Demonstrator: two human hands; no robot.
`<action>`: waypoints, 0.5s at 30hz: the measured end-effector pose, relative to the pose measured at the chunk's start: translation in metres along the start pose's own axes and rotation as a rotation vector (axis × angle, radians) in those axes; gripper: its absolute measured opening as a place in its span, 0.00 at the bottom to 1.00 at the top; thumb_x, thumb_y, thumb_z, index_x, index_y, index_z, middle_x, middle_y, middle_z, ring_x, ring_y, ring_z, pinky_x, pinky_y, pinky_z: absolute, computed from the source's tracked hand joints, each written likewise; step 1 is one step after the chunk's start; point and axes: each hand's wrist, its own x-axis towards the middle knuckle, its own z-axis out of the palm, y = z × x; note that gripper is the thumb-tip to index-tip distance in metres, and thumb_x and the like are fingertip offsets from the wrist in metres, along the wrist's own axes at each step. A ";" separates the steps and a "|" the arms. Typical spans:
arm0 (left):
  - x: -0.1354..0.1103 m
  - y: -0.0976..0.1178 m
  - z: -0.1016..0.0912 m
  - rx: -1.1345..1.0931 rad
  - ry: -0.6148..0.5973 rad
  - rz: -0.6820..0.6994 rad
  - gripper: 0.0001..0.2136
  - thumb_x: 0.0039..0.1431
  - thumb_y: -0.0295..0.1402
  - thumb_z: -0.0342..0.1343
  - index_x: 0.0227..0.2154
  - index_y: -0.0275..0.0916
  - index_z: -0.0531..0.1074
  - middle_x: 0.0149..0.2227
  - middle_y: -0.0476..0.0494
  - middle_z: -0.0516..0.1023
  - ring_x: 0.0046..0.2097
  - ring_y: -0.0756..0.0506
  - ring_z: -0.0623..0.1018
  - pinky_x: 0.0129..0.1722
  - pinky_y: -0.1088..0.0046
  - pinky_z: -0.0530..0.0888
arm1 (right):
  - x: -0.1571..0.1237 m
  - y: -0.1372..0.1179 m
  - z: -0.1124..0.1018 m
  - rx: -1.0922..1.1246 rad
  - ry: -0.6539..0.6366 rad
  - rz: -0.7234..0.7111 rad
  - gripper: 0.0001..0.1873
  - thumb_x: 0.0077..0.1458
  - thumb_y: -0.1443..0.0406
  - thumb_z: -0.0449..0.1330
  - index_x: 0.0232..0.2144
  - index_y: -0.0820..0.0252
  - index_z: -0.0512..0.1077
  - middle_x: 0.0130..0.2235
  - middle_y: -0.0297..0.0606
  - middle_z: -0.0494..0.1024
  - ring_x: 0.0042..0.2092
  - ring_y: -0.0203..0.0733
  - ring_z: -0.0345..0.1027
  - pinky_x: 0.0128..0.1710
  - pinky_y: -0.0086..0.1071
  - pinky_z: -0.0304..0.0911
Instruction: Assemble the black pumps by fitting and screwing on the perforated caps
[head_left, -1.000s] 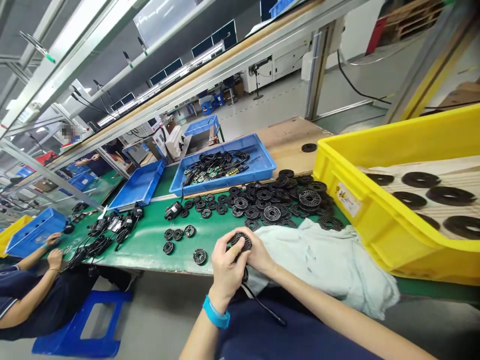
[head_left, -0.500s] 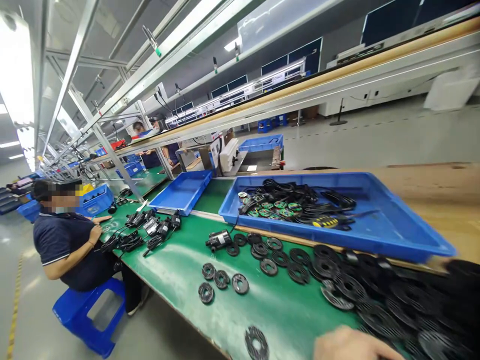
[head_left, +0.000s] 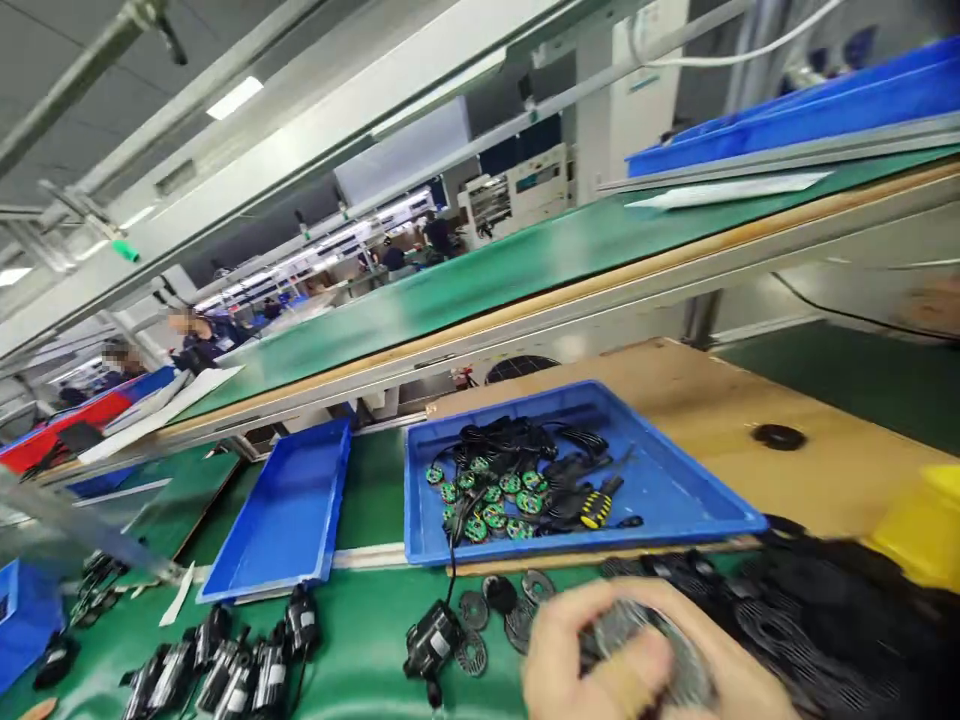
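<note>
At the bottom edge, my left hand (head_left: 574,655) grips a dark round grooved disc (head_left: 686,665) between thumb and curled fingers. Its outline is smeared by motion. On the disc's other side, fingers of my right hand (head_left: 739,655) curve round it; the frame cuts off the rest of that hand. Behind them spreads a pile of black grooved discs (head_left: 817,620). Left of my hands lie a few loose ring-shaped discs (head_left: 472,650). Beside these rests a black cylindrical device (head_left: 433,640) with a white label and a cable running up to the tray.
A blue tray (head_left: 675,500) holds black cables, several green circuit boards (head_left: 493,517) and a yellow-and-black-handled tool (head_left: 596,510). Another blue tray (head_left: 281,500) stands left of it. Several labelled black devices (head_left: 225,670) lie lower left. A shelf (head_left: 450,290) crosses above; a yellow container (head_left: 919,525) is at right.
The view has swung right, and the seated co-worker is out of frame. A blurred hand showed at the bottom edge before; now hands holding a disc are raised into view.
</note>
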 end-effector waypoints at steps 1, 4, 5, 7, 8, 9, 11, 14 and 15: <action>0.017 0.014 -0.015 -0.006 0.034 0.033 0.16 0.64 0.34 0.60 0.55 0.49 0.75 0.56 0.39 0.79 0.51 0.40 0.83 0.48 0.60 0.84 | 0.016 -0.016 0.003 -0.012 -0.025 -0.002 0.11 0.54 0.64 0.64 0.41 0.45 0.77 0.35 0.39 0.82 0.34 0.54 0.79 0.29 0.44 0.78; 0.068 0.051 -0.055 0.064 0.014 0.087 0.17 0.63 0.30 0.63 0.54 0.44 0.76 0.60 0.34 0.76 0.56 0.38 0.81 0.52 0.57 0.82 | 0.060 -0.064 0.015 -0.034 -0.075 -0.067 0.12 0.56 0.67 0.62 0.43 0.51 0.74 0.38 0.40 0.81 0.37 0.49 0.78 0.36 0.41 0.77; 0.082 0.062 -0.067 0.081 -0.005 0.084 0.17 0.62 0.28 0.64 0.53 0.42 0.76 0.59 0.34 0.77 0.55 0.39 0.81 0.52 0.59 0.82 | 0.072 -0.079 0.019 -0.034 -0.083 -0.089 0.12 0.56 0.68 0.62 0.44 0.52 0.73 0.39 0.40 0.81 0.38 0.48 0.77 0.37 0.40 0.76; 0.105 0.081 -0.091 0.096 -0.040 0.072 0.17 0.61 0.26 0.65 0.53 0.41 0.76 0.58 0.34 0.77 0.55 0.40 0.81 0.52 0.62 0.82 | 0.089 -0.109 0.026 -0.025 -0.099 -0.131 0.13 0.56 0.69 0.61 0.45 0.54 0.72 0.39 0.41 0.80 0.39 0.47 0.76 0.38 0.40 0.75; 0.112 0.090 -0.103 0.103 -0.053 0.071 0.17 0.61 0.26 0.65 0.52 0.40 0.76 0.58 0.34 0.78 0.55 0.40 0.81 0.52 0.62 0.82 | 0.094 -0.122 0.029 -0.013 -0.111 -0.143 0.14 0.56 0.69 0.61 0.45 0.54 0.71 0.39 0.41 0.80 0.39 0.47 0.76 0.38 0.40 0.74; 0.118 0.099 -0.114 0.114 -0.067 0.071 0.17 0.61 0.25 0.65 0.52 0.40 0.77 0.58 0.34 0.78 0.55 0.40 0.81 0.52 0.63 0.82 | 0.096 -0.134 0.032 0.001 -0.124 -0.145 0.14 0.56 0.69 0.61 0.45 0.54 0.71 0.40 0.42 0.80 0.40 0.48 0.76 0.39 0.40 0.74; 0.121 0.113 -0.134 0.143 -0.097 0.065 0.17 0.60 0.24 0.65 0.52 0.39 0.76 0.59 0.34 0.77 0.55 0.40 0.81 0.53 0.63 0.81 | 0.092 -0.153 0.037 0.031 -0.154 -0.113 0.13 0.56 0.69 0.61 0.45 0.55 0.70 0.39 0.42 0.79 0.40 0.49 0.76 0.39 0.41 0.73; 0.113 0.124 -0.155 0.180 -0.145 0.037 0.19 0.59 0.22 0.65 0.53 0.37 0.76 0.59 0.33 0.76 0.56 0.40 0.80 0.54 0.63 0.81 | 0.071 -0.167 0.050 0.077 -0.201 -0.009 0.12 0.57 0.67 0.60 0.44 0.55 0.69 0.39 0.42 0.79 0.40 0.48 0.75 0.39 0.40 0.73; 0.108 0.124 -0.161 0.190 -0.159 0.022 0.19 0.58 0.21 0.65 0.53 0.37 0.76 0.59 0.33 0.76 0.57 0.40 0.80 0.54 0.63 0.80 | 0.062 -0.169 0.055 0.096 -0.214 0.032 0.11 0.57 0.67 0.60 0.44 0.55 0.69 0.40 0.42 0.79 0.40 0.47 0.75 0.38 0.39 0.73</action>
